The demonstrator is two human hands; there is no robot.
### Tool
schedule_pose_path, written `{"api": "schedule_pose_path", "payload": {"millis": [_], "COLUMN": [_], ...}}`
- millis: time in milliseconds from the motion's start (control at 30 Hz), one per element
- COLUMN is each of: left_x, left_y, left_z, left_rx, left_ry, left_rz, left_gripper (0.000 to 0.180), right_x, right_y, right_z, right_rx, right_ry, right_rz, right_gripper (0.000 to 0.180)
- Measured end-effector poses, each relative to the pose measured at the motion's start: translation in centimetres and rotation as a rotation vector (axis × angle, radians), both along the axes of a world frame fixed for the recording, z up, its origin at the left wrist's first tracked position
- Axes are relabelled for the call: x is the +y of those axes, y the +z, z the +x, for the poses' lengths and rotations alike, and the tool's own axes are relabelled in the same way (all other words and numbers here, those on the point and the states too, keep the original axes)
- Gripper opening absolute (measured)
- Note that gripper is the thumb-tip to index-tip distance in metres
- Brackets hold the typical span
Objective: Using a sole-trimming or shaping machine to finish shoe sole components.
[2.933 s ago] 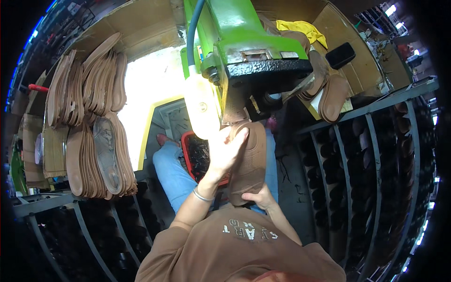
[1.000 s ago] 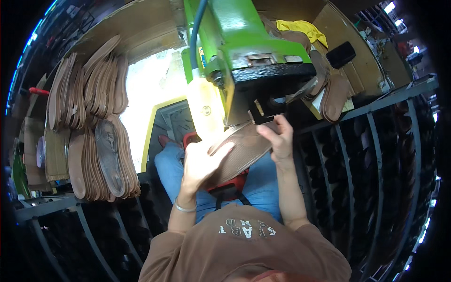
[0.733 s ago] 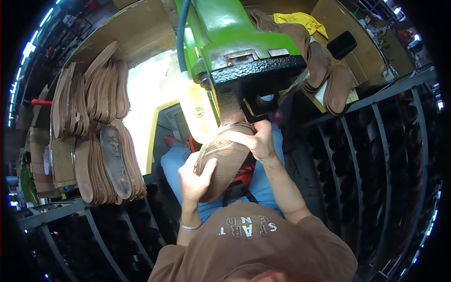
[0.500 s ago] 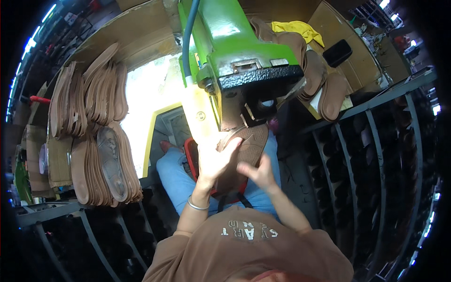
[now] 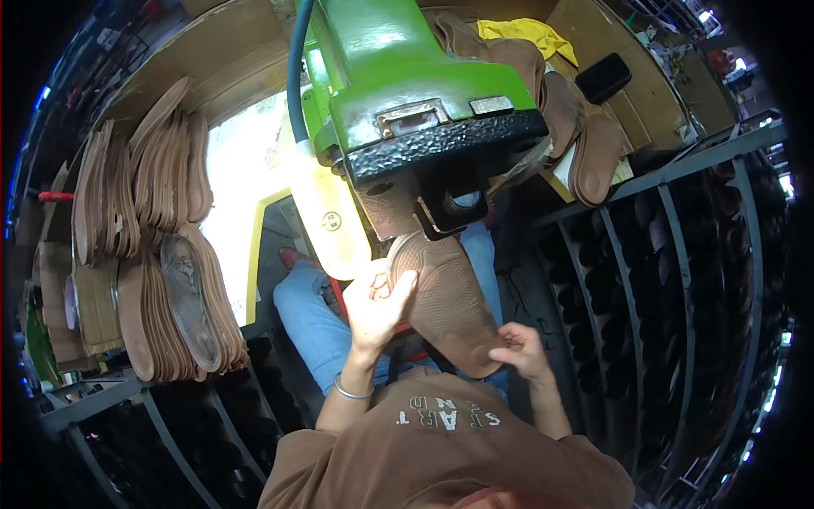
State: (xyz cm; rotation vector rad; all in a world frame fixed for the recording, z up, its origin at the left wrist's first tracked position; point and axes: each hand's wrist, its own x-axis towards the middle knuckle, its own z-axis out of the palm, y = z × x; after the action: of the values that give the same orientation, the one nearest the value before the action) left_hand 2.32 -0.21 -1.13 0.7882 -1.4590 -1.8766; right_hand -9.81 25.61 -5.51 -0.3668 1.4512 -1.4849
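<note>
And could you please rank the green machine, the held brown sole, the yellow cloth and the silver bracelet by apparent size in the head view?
Largest to smallest:
Green machine
Held brown sole
Yellow cloth
Silver bracelet

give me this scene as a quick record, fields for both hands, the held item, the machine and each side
held item: textured brown shoe sole
left hand: grips its left edge, thumb on top
right hand: grips its near end
machine: green machine; contact with the far end unclear
left side: stacked brown soles
right side: loose brown soles, yellow cloth
</note>
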Motion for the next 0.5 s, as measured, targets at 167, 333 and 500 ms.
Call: {"api": "schedule_pose_path", "payload": {"millis": [167, 333, 500], "left_x": [1.0, -1.3, -2.4], "left_y": [0.9, 0.7, -0.4], "left_z": [-1.0, -3.1, -2.2], "left_rx": [0.090, -0.030, -0.007], "left_ry": [0.055, 0.060, 0.034], "left_rz": [0.118, -0.228, -0.246], "left_gripper": [0.019, 0.011, 0.010], "right_x": [0.6, -3.5, -6.0], "right_y": [1.4, -3.2, -3.2], "right_z": [-2.9, 1.3, 4.4], "right_rx": [-0.003, 0.082, -0.017], "right_ry": [-0.091, 0.240, 0.273], "right_rz": [-0.038, 0.007, 0.068], "right_gripper": [0.031, 0.059, 0.048]}}
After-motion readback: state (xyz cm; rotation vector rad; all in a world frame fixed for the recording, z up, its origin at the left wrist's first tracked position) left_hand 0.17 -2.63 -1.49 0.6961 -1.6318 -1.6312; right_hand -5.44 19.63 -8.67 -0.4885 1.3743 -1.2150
